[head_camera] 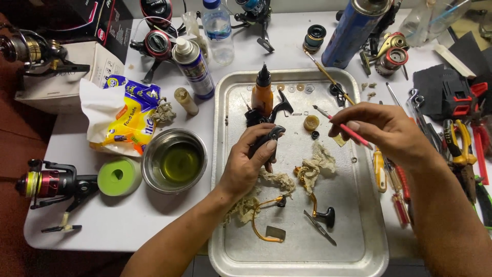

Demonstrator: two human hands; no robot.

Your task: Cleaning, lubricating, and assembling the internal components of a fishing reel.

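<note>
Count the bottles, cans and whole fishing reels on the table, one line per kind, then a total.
Whole fishing reels: 4, e.g. the red and black one
Spray cans: 2, white-capped and large blue
Clear water bottle: 1
Orange dropper bottle: 1
Small tan bottle: 1
Total: 9

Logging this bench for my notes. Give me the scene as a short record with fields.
left hand: left hand grips a black reel body part over the metal tray
right hand: right hand pinches a thin pink brush
on tray: orange bottle, stained rags, gold bail wire, black handle knob
left of tray: steel bowl of yellowish liquid, green roll, spinning reel
right of tray: pliers, screwdrivers
</note>
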